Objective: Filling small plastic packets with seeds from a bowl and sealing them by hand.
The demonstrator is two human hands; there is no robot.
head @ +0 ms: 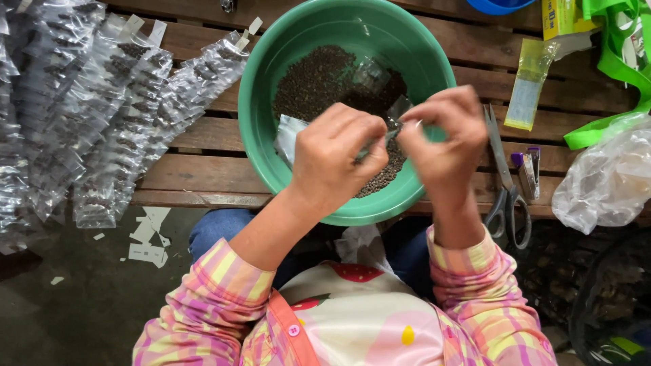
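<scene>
A green plastic bowl [261, 115] sits on a slatted wooden table and holds a heap of small dark peppercorn-like seeds [315, 85]. Over the bowl's near side my left hand [336, 159] and my right hand [444, 139] pinch together a small clear plastic packet [397, 118] between their fingertips. A second clear packet [288, 135] pokes out from under my left hand, against the bowl's wall.
Rows of filled clear packets [102, 108] lie spread at the left. Scissors [505, 186] and a small stapler [529, 169] rest right of the bowl, beside a crumpled clear bag [607, 179] and green straps [610, 68]. Paper scraps [149, 237] lie on the floor.
</scene>
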